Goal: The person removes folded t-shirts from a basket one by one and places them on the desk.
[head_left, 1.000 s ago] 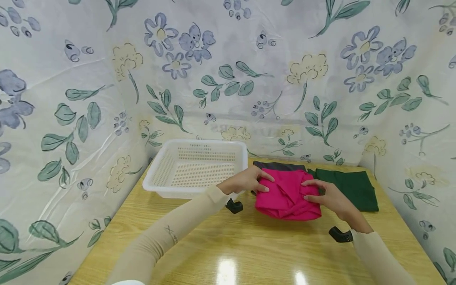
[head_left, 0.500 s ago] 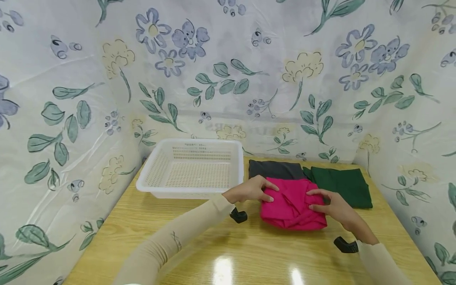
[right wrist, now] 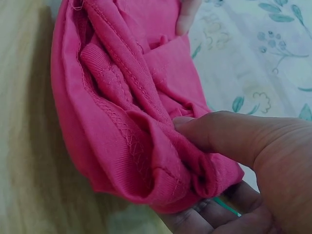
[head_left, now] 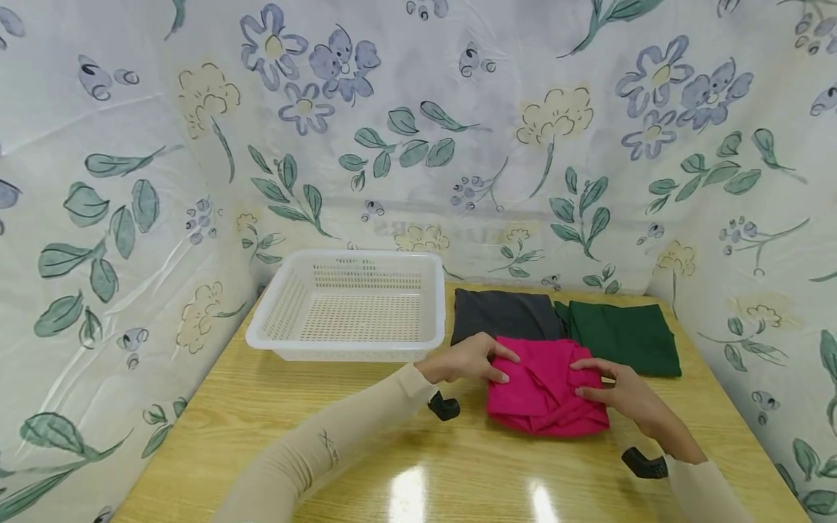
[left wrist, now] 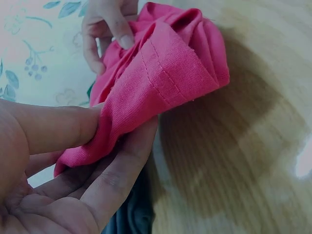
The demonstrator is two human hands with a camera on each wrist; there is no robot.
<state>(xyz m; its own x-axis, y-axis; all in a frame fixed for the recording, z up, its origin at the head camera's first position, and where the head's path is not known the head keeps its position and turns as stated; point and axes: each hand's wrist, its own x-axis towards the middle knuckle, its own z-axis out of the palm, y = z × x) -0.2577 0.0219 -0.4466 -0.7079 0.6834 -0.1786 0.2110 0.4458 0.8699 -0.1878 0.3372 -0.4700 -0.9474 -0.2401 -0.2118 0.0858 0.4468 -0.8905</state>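
A folded bright pink garment (head_left: 546, 388) is held between both hands above the wooden table, with a shadow under it in the left wrist view. The left hand (head_left: 466, 359) pinches its left edge, thumb on one side and fingers on the other, as the left wrist view shows. On the opposite edge the right hand (head_left: 624, 396) grips the cloth; in the right wrist view its thumb (right wrist: 219, 129) presses on the layered, stitched folds while the fingers lie underneath. Behind the pink garment lie a folded dark grey cloth (head_left: 506, 314) and a folded dark green cloth (head_left: 621, 335).
A white perforated plastic basket (head_left: 261, 330) stands at the back left of the wooden table (head_left: 366, 465). Floral fabric (head_left: 484, 160) hangs behind and along both sides. The basket's right wall is close to the grey cloth.
Both hands have drawn the pink garment toward the person and slightly right, keeping their grip. More of the dark grey cloth behind it now shows. The head view has shifted slightly.
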